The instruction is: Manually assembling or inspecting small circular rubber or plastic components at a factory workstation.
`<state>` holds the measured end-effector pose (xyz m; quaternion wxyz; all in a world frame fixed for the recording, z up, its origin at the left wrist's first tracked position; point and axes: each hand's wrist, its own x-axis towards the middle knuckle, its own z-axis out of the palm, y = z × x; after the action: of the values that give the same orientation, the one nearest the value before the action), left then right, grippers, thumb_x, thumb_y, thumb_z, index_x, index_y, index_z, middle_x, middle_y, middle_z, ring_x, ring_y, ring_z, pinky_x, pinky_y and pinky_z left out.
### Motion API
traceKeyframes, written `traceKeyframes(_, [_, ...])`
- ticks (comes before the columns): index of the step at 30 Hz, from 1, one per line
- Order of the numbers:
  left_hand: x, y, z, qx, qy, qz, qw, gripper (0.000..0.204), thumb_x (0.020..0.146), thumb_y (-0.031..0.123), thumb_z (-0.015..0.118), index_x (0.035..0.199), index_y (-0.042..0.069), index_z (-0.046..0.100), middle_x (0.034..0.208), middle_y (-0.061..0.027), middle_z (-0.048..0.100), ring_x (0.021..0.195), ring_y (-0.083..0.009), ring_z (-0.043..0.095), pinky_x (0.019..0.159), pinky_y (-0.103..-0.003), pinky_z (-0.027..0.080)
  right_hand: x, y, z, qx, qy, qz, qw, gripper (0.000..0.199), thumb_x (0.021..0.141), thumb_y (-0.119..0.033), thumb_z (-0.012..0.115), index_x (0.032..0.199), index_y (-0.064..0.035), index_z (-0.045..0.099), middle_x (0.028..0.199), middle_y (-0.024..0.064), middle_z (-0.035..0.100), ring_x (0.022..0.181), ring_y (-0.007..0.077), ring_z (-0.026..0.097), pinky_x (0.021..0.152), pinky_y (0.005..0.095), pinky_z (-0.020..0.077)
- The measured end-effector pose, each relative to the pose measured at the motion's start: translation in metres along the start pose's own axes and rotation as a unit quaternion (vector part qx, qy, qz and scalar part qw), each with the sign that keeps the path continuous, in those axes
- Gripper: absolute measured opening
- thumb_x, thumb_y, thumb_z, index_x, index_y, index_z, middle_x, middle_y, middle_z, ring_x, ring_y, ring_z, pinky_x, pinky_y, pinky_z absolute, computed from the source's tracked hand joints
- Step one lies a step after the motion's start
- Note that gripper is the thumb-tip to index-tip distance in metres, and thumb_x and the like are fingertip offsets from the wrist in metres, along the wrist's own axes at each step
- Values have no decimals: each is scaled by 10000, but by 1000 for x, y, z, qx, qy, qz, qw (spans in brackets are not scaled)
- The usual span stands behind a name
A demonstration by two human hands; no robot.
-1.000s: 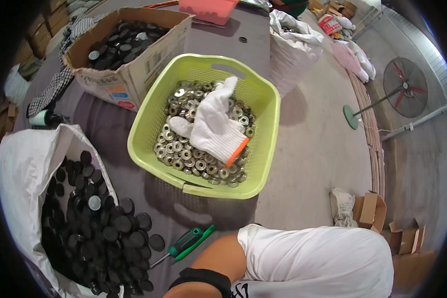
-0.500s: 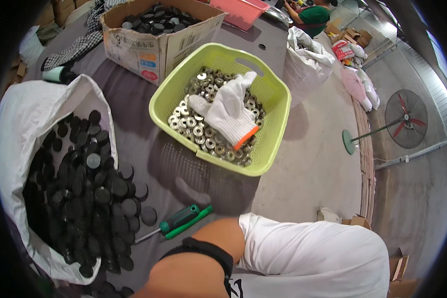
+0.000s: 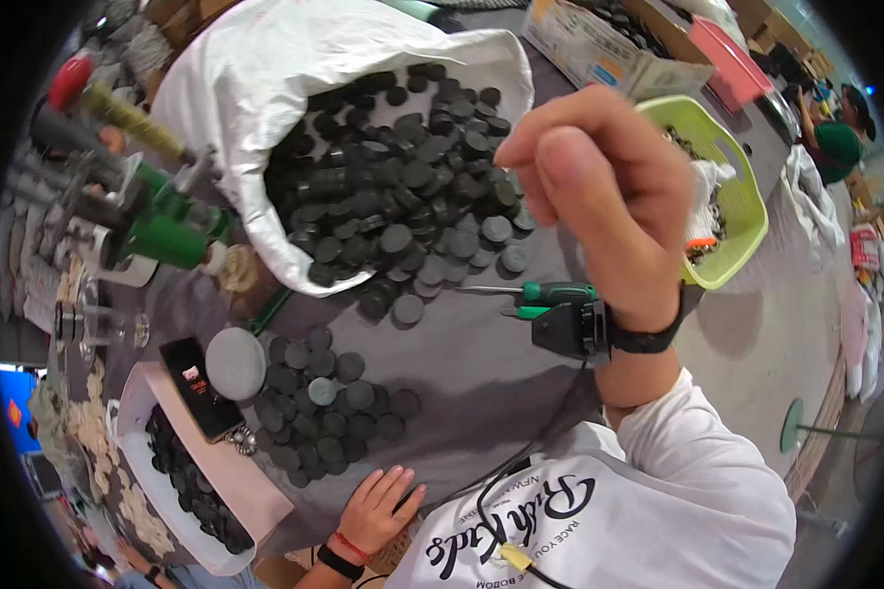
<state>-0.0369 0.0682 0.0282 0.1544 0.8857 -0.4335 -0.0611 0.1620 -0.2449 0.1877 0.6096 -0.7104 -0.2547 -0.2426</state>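
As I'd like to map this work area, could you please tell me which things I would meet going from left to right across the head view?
Phone → loose pile of dark discs → screwdriver → yellow-green basket → green fan stand.

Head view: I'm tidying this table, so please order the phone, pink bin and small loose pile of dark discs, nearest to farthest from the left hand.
From the left hand:
1. Small loose pile of dark discs: just beyond, slightly left.
2. Phone: farther left.
3. Pink bin: at the far upper right.
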Motion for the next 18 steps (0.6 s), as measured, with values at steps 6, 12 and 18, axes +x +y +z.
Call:
traceKeyframes(6, [-16,-1,4,19,30,-10,999,321,823,152,548,1142,158,579,1234,-76,524,1197,-232,464,1000,-379,365,-32,83,41,-359,-175,56,915,206,816,-240,602,903,-61,548,796,112,579,709,314,602,603,409,481])
traceKeyframes(12, [-5,-5,-2,2,13,1,1000,322,837,161,531,1156,163,574,1260,-74,504,1203,-232,455,1007,-381,351,-32,114,67,-468,-157,87,865,220,783,-228,633,862,-42,547,813,125,562,730,295,614,595,396,491])
traceKeyframes(18, [6,3,-3,-38,82,15,996,360,808,108,533,1162,54,559,1242,-159,512,1181,-308,471,991,-445,363,-25,122,62,-492,-115,78,859,199,753,-207,626,784,-24,554,784,125,556,721,301,607,606,399,496])
